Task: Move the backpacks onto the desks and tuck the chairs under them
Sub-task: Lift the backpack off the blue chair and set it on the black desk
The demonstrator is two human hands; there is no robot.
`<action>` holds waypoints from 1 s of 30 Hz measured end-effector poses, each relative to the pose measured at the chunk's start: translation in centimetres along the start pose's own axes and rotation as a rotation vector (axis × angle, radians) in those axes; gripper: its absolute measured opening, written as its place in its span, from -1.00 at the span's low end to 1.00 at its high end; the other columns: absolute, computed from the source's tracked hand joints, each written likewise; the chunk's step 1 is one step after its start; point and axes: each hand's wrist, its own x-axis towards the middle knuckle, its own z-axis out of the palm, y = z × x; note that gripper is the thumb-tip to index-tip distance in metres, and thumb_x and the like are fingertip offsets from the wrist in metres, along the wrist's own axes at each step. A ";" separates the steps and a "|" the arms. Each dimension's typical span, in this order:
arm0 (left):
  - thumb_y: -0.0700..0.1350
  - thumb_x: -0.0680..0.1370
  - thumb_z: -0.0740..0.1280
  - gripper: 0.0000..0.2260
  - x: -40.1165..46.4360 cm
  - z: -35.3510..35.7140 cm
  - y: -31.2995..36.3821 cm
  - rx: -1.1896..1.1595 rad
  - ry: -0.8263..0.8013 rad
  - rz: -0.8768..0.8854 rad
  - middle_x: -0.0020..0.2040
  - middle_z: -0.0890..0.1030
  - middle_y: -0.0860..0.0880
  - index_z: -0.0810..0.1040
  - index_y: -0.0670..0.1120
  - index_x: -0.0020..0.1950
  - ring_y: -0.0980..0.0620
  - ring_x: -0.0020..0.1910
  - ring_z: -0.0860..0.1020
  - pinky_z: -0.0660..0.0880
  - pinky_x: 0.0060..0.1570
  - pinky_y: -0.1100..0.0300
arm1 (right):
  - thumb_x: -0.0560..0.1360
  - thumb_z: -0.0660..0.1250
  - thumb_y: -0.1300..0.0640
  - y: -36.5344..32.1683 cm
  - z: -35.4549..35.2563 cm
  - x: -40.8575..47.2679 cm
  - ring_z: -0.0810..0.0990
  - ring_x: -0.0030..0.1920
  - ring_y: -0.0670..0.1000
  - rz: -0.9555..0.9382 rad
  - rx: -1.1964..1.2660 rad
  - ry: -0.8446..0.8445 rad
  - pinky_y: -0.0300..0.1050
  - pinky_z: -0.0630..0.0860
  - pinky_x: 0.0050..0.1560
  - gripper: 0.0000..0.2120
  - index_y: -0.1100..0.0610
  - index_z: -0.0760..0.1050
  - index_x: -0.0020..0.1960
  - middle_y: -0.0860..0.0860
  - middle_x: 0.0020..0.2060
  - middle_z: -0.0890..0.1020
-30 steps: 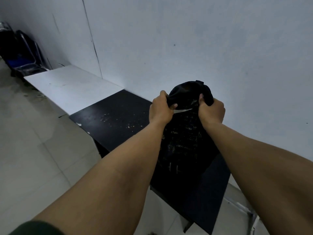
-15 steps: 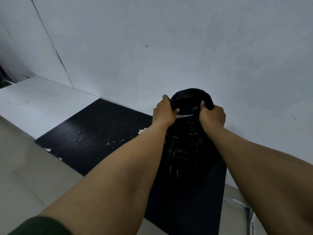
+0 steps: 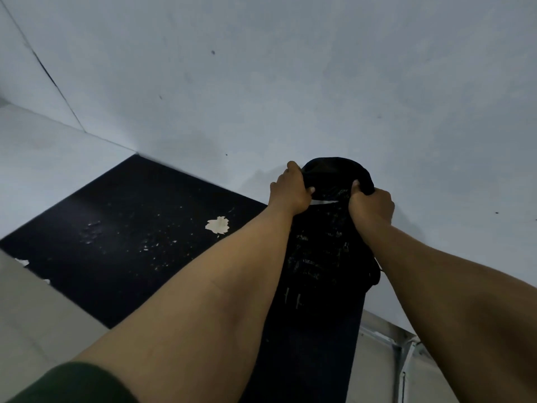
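Observation:
A black backpack [image 3: 325, 251] stands upright on the right part of a black desk [image 3: 125, 234], close to the wall. My left hand [image 3: 289, 190] grips the top of the backpack on its left side. My right hand [image 3: 372, 205] grips the top on its right side. Both forearms reach forward and hide much of the pack's lower body. The desk's top is scuffed, with a pale chipped patch [image 3: 218, 224] just left of my left forearm. No chair is in view.
A white desk [image 3: 43, 149] adjoins the black one on the left, both against the pale wall [image 3: 290, 82]. Tiled floor [image 3: 26, 324] lies at the lower left. A metal frame [image 3: 404, 353] shows at the lower right beside the black desk.
The view has closed in on the black desk and shifted right, so the white desk shows less. Both hands keep their grip on the backpack's top, which now stands nearer the wall.

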 end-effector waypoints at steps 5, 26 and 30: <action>-0.14 0.50 0.28 -0.64 4.4 2.1 1.9 -0.003 -0.082 -0.047 0.16 0.49 -0.13 0.26 -0.20 0.23 -0.15 0.16 0.48 0.34 0.19 -0.03 | 0.61 0.19 -0.13 0.8 0.0 4.4 0.54 -0.28 0.04 -0.052 0.026 -0.017 -0.11 0.41 -0.23 -0.58 0.10 0.44 -0.32 0.03 -0.34 0.55; -0.05 0.46 0.42 -0.37 15.7 5.6 1.8 0.316 0.054 -0.125 0.37 0.24 -0.23 0.19 -0.18 0.40 -0.22 0.32 0.28 0.28 0.25 -0.02 | 0.49 0.28 -0.31 0.7 3.3 14.5 0.52 0.26 0.18 0.080 -0.040 0.004 0.05 0.48 0.27 -0.26 0.19 0.27 0.45 0.15 0.32 0.50; 0.01 0.45 0.47 -0.18 15.1 5.6 1.1 0.147 0.090 -0.228 0.39 0.23 -0.24 0.04 -0.17 0.50 -0.23 0.25 0.40 0.43 0.10 0.00 | 0.44 0.39 -0.18 -0.3 3.9 13.9 0.38 0.34 0.22 0.045 -0.245 0.208 0.19 0.37 0.31 -0.28 0.21 0.21 0.39 0.19 0.33 0.39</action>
